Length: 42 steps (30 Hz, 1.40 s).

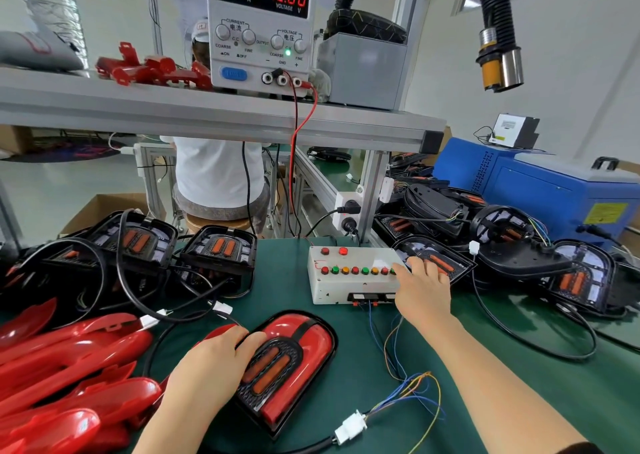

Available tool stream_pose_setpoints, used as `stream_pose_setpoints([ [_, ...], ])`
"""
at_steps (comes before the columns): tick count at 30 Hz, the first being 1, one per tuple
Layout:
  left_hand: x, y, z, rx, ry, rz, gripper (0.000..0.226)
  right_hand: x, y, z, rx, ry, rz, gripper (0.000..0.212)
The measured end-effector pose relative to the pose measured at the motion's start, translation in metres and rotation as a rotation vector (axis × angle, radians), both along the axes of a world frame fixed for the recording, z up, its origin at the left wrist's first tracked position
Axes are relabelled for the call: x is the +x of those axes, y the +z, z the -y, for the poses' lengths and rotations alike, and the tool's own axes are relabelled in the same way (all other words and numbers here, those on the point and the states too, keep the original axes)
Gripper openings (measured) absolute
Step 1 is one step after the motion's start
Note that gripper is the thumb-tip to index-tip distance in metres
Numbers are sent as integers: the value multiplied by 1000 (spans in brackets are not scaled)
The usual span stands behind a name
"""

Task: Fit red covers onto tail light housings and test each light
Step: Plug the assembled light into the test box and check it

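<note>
A tail light with its red cover fitted [301,360] lies on the green mat in front of me. My left hand [211,367] rests on its left side, fingers curled over the edge and the orange strips. My right hand [420,287] reaches to the white test box [346,282], one finger on the rightmost of its coloured buttons. A white connector [349,427] joins the light's cable to thin coloured wires running to the box. Loose red covers [65,360] are piled at the left. Bare black housings [218,249] sit behind them.
The power supply [259,28] on the shelf reads 0.144 A and 12.00 V. More housings [568,280] and cables crowd the right side beside a blue machine [540,190]. A black hose [498,21] hangs at upper right. A person sits beyond the bench.
</note>
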<state>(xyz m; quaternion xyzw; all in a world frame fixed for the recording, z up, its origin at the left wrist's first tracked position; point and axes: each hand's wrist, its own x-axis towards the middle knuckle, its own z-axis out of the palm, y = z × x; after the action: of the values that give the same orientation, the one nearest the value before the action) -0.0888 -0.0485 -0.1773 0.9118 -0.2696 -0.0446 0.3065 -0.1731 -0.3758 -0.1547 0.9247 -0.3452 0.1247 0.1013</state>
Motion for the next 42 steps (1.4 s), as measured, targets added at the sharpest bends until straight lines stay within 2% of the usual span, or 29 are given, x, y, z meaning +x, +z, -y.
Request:
stream_pose_setpoints([
  [4,-2,4,-2,192,-71,132,38,15,3,-18,19,129,36,62],
  [7,-2,6,-3,186,-60,86,36,29,1,-35,18,249,1,62],
  [12,0,1,1,101,13,-25,20,39,-2,-44,-2,272,-22,63],
  [18,-1,3,3,41,92,-98,36,38,-3,-49,-98,298,-39,61],
  [24,-2,5,1,163,-29,25,29,42,0,-52,-6,242,-24,62],
  [28,-2,6,-1,149,-63,77,34,47,1,-65,23,297,3,71],
  [32,-1,1,-1,233,-105,177,43,50,-1,-72,17,345,-12,72],
  [35,2,-3,1,186,-47,124,31,51,-2,-73,15,332,-38,69],
  [37,1,-1,1,71,28,28,34,51,-3,-73,19,330,-42,69],
  [42,-2,2,1,60,26,19,35,51,-6,-75,31,335,-35,68],
])
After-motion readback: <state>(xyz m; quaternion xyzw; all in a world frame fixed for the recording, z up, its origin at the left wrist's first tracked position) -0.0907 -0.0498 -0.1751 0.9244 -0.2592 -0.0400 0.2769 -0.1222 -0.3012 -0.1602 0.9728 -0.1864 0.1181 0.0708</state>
